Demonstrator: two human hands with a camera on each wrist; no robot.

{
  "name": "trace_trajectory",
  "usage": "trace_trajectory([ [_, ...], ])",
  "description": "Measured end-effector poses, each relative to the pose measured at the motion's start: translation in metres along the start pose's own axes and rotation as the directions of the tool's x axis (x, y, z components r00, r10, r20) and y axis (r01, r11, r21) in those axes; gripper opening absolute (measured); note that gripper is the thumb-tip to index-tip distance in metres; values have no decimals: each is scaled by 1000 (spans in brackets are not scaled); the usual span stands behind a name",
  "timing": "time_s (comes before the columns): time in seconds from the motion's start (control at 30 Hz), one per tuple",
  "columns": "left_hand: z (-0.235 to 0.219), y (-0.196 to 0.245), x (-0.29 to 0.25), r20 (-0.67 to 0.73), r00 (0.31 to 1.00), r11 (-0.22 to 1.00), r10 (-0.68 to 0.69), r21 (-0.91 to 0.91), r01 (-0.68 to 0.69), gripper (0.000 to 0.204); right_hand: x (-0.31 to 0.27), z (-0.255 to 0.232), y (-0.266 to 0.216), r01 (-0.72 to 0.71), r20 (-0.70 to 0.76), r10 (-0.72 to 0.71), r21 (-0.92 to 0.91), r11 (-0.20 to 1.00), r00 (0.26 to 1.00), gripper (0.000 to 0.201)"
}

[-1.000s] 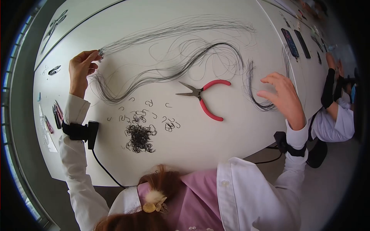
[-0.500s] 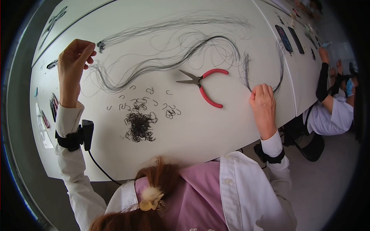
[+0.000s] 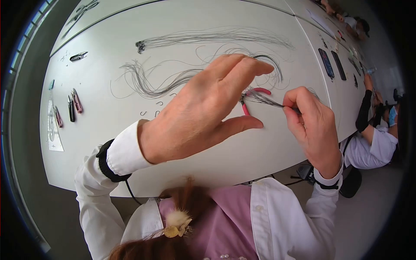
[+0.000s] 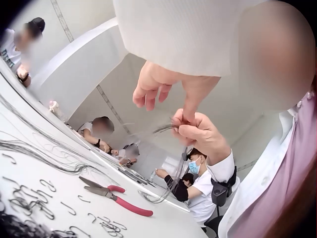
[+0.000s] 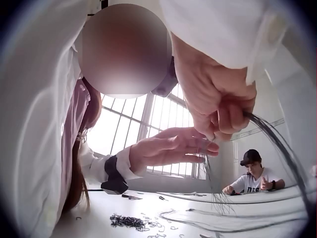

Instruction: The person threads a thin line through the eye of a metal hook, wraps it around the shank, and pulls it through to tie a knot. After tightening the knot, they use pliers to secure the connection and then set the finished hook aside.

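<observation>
The right hand (image 3: 314, 125) pinches a thin bundle of dark strands (image 3: 268, 101) above the table, loose ends pointing left; in the right wrist view the bundle (image 5: 280, 141) also trails from the hand's other side. The left hand (image 3: 203, 102) is raised left of it, fingers extended and thumb apart, holding nothing visible; the left wrist view shows this hand (image 4: 171, 89) close to the right one. Beneath the left hand, the red-handled pliers (image 3: 261, 90) are partly hidden. A wavy bundle (image 3: 151, 89) and a straighter one (image 3: 208, 38) lie on the table.
Small dark hooks (image 4: 37, 198) lie near the pliers, mostly covered by the left hand in the head view. Snips (image 3: 74, 104) and scissors (image 3: 80, 15) are at the left. Two phones (image 3: 326, 63) lie at the right, where another person (image 3: 372, 143) sits.
The left hand has moved right from the far left, over the hooks and pliers. The right hand has lifted a strand bundle off the table and turned it toward the left.
</observation>
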State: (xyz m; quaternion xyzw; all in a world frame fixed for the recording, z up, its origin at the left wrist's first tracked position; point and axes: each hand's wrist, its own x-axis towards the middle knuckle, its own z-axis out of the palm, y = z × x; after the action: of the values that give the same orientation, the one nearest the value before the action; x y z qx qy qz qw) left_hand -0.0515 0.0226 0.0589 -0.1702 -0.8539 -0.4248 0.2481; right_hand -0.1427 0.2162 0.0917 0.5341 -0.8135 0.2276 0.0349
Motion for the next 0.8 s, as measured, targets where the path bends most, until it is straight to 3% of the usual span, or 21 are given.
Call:
trace_trajectory([
  [0.03,7,-4,0,33,999,997,2,-73,1,60,8,7,-8,16,3,-16,9,1000,1000,16],
  [0.07,10,-5,1,61,998,987,11,-160,-1,47,15,12,-15,112,-27,-111,14,994,993,17],
  [0.1,2,1,3,211,954,930,-213,-255,264,37,21,16,-18,203,-59,-201,15,979,978,18],
  [0.13,-7,8,6,376,838,800,-396,-308,516,27,28,19,-18,210,-59,-208,22,977,976,18],
  [0.2,-16,-1,-4,234,906,927,-352,-48,373,14,44,23,-13,264,-58,-259,128,956,964,15],
  [0.27,-25,-4,-13,130,923,922,-362,-93,375,21,58,33,-5,270,-71,-260,246,931,963,10],
  [0.33,-48,-7,-19,71,913,915,-402,45,400,25,69,38,0,-90,220,-57,604,792,974,8],
  [0.4,-72,-17,-28,-5,906,901,-424,103,422,27,78,41,26,-221,354,-103,759,613,930,19],
  [0.43,-85,-23,-36,-31,898,885,-438,162,437,29,81,42,38,-127,287,-142,744,656,947,27],
  [0.57,-125,-61,-81,-136,826,729,-547,406,550,35,78,29,102,-358,475,61,566,742,878,28],
  [0.7,-132,-89,-109,-119,770,620,-627,522,586,28,72,32,161,-438,487,176,499,748,856,24],
  [0.8,-125,-96,-115,-35,828,650,-559,602,464,21,74,37,184,-443,488,233,375,814,841,25],
])
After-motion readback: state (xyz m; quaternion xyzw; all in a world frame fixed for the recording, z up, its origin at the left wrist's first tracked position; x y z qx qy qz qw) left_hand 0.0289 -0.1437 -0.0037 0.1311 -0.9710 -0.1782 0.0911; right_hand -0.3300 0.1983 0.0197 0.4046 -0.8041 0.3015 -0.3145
